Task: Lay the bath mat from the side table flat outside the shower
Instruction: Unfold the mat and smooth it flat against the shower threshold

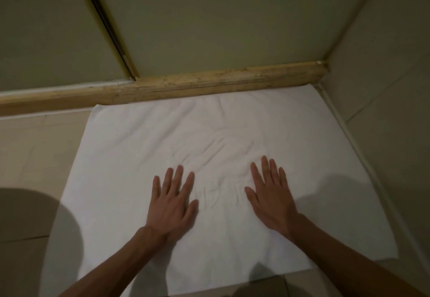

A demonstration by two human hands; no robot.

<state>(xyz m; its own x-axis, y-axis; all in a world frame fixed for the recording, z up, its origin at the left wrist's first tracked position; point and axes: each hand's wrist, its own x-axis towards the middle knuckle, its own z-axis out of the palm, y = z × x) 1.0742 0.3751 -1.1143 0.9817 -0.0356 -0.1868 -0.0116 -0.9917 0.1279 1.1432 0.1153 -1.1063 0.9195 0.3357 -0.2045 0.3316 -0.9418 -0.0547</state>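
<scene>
- I see the white bath mat (144, 138) spread on the floor (30, 157), its far edge against the shower threshold (186, 86).
- My left hand (171, 206) and right hand (271, 194) press flat on it, fingers straight, gripping nothing.

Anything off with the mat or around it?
Mat lies flat except wrinkles bunched between and just beyond the left hand and right hand, both flat on it. Wooden sill at its far edge looks scuffed.

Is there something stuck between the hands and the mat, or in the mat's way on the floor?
Nothing visible. The left hand and right hand both press flat right on the mat, and the mat already lies spread on the floor against the shower sill. Wrinkles show between them.
</scene>
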